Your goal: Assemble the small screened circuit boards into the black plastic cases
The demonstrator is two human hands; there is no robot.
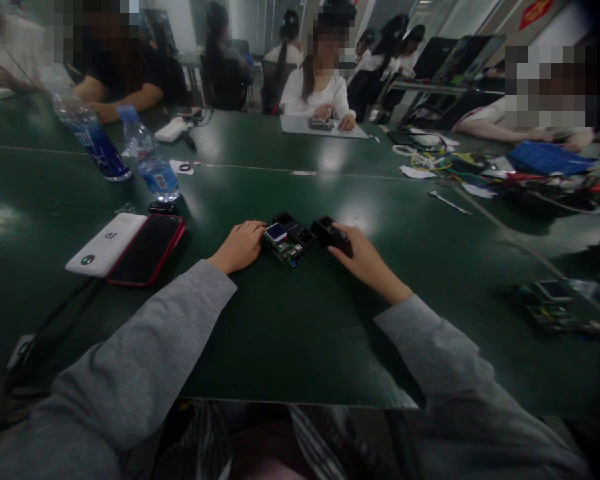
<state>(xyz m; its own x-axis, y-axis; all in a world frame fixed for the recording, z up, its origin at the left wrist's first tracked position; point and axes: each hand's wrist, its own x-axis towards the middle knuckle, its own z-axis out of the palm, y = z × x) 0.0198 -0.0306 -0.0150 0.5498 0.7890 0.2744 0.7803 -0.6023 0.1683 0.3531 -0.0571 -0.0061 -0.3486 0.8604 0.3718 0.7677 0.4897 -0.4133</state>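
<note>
Green counter (280, 340), with co-workers (320, 87) seated around its far side, is used as the working surface; as landmark, a circuit board (285, 251) with a small display (275, 232) is taken. Against the far right side of the circuit board, a black casing (303, 233) is seen; whether the two are joined cannot be told. To the board's left, the left grip (241, 247) is set at its edge, but whether anything is pinched there is hidden. Just right of the board, a black housing (329, 233) is held by the right grip (363, 259), closed about its right end. The housing is judged light, stiff and rather smooth, best taken by opposite walls. The board is judged light but fragile; it should be held by its edges, with pressure kept off the display.
</note>
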